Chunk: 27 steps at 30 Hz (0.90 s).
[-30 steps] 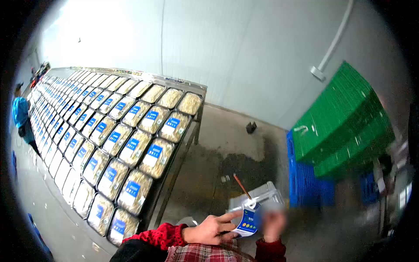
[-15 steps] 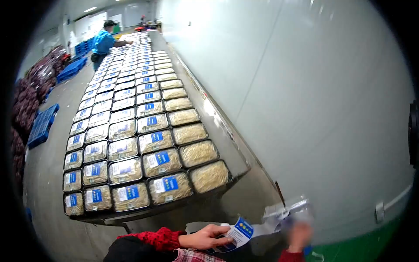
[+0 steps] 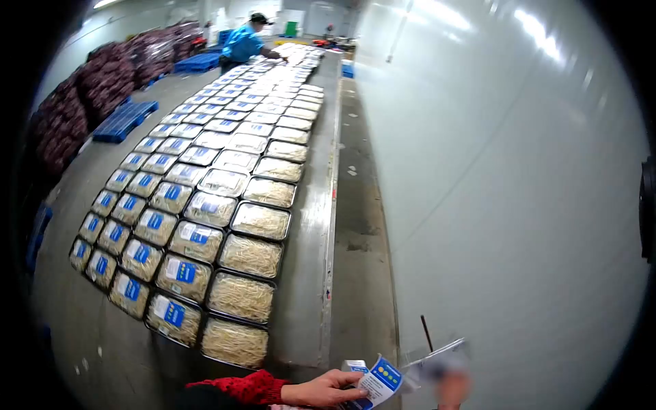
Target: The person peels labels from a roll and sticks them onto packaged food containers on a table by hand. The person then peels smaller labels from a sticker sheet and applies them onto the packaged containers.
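My left hand (image 3: 326,389), at the bottom centre, pinches a strip of blue and white printed labels (image 3: 383,380) between thumb and fingers. The strip curls upward. To its right, my right hand (image 3: 452,391) is smeared by motion, so its fingers cannot be made out. It is at a pale, partly see-through bundle (image 3: 437,355), with a thin dark rod (image 3: 426,333) sticking up behind it. Nearby, the closest black tray of pale shredded food under clear film (image 3: 236,342) has no label. The tray beside it (image 3: 174,318) bears a blue and white label.
Rows of similar trays cover the long metal table (image 3: 311,273), those in the right-hand column unlabelled. A white wall (image 3: 512,205) runs along the right. At the far end, a person in blue (image 3: 242,44) reaches over the trays. Blue pallets (image 3: 125,121) and stacked dark sacks (image 3: 102,82) stand left.
The view has turned, and the near trays now appear lower and further left. My left hand still holds the labels. My right hand appears slightly lower and further left, blurred in both frames.
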Available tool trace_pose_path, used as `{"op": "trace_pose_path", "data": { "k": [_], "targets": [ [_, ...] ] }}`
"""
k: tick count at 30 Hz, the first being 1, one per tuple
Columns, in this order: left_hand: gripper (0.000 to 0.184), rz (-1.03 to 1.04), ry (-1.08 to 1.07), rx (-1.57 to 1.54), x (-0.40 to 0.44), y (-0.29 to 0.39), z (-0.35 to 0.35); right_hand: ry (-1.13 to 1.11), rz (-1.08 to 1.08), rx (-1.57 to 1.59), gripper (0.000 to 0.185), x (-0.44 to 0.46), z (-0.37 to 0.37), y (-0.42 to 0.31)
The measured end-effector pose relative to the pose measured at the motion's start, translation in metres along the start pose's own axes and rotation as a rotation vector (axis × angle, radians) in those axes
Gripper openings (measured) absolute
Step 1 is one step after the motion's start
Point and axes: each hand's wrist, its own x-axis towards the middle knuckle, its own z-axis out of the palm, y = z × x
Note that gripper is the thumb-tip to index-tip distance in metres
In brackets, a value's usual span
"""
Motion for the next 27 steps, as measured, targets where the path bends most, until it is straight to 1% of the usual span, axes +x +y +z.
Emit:
{"op": "trace_pose_path", "data": {
  "k": [1,2,3,4,5,6,8,9,11,12,13,14,15,16,17,18,19,20,21,22,23,24,25,27],
  "targets": [
    [0.034,0.04,0.074,0.039,0.018,-0.008,-0.004,-0.008,-0.137,-0.088,0.016,0.024,0.021,0.013],
    [0.033,0.079,0.142,0.178,0.034,-0.014,-0.012,-0.003,-0.278,-0.179,0.019,0.048,0.04,0.022],
    [0.031,0.079,0.203,0.046,0.049,-0.026,-0.013,0.015,-0.416,-0.265,0.022,0.072,0.06,0.033],
    [0.03,0.119,0.287,0.026,0.059,-0.029,-0.012,-0.3,-0.251,-0.001,0.024,0.107,0.057,-0.003],
    [0.029,0.187,0.374,0.012,0.079,-0.03,-0.009,-0.3,-0.34,0.068,0.024,0.146,0.065,-0.02],
    [0.029,0.207,0.42,0.007,0.094,-0.033,-0.004,-0.388,-0.315,0.192,0.022,0.174,0.072,-0.05],
    [0.029,0.226,0.687,-0.132,0.11,-0.04,0.014,-0.566,-0.247,0.443,0.021,0.232,0.08,-0.109],
    [0.029,0.248,0.73,-0.16,0.118,-0.041,0.023,-0.661,-0.222,0.565,0.021,0.26,0.08,-0.141],
    [0.028,0.305,0.833,0.013,0.132,-0.038,0.029,-0.836,-0.273,0.717,0.022,0.304,0.085,-0.207],
    [0.027,0.34,0.882,-0.105,0.137,-0.035,0.028,-0.892,-0.436,0.7,0.023,0.322,0.094,-0.24],
    [0.025,0.349,0.956,-0.068,0.141,-0.03,0.023,-0.869,-0.645,0.669,0.023,0.336,0.115,-0.27],
    [0.026,0.367,1.024,0.003,0.147,-0.033,0.014,-0.922,-0.782,0.653,0.022,0.348,0.127,-0.301],
    [0.027,0.372,1.085,0.075,0.151,-0.035,0.007,-1.092,-0.796,0.66,0.021,0.351,0.131,-0.336],
    [0.026,0.402,1.13,0.039,0.158,-0.032,0.002,-1.187,-0.824,0.593,0.02,0.349,0.132,-0.369],
    [0.026,0.413,1.149,0.042,0.166,-0.033,-0.008,-1.184,-0.958,0.497,0.021,0.355,0.165,-0.388],
    [0.026,0.463,1.195,0.039,0.176,-0.033,-0.018,-1.322,-0.952,0.512,0.022,0.357,0.21,-0.406],
    [0.026,0.525,1.241,0.037,0.182,-0.025,-0.033,-1.368,-0.979,0.443,0.024,0.359,0.239,-0.425],
    [0.027,0.509,1.306,0.099,0.189,-0.02,-0.046,-1.384,-1.014,0.345,0.025,0.358,0.24,-0.458],
    [0.026,0.424,1.325,0.149,0.193,-0.012,-0.054,-1.429,-1.018,0.206,0.026,0.358,0.238,-0.473],
    [0.025,0.506,1.343,0.071,0.202,-0.003,-0.055,-1.487,-1.03,0.164,0.026,0.361,0.253,-0.478],
    [0.024,0.603,1.367,0.045,0.206,0.012,-0.066,-1.519,-1.073,0.159,0.025,0.367,0.27,-0.501],
    [0.022,0.628,1.42,0.06,0.208,0.022,-0.072,-1.483,-1.162,0.084,0.035,0.374,0.27,-0.516],
    [0.022,0.631,1.453,0.046,0.211,0.025,-0.075,-1.51,-1.184,0.076,0.035,0.379,0.284,-0.524],
    [0.024,0.759,1.605,0.059,0.213,0.03,-0.08,-1.466,-1.2,-0.155,0.043,0.386,0.324,-0.536]
  ]
}}
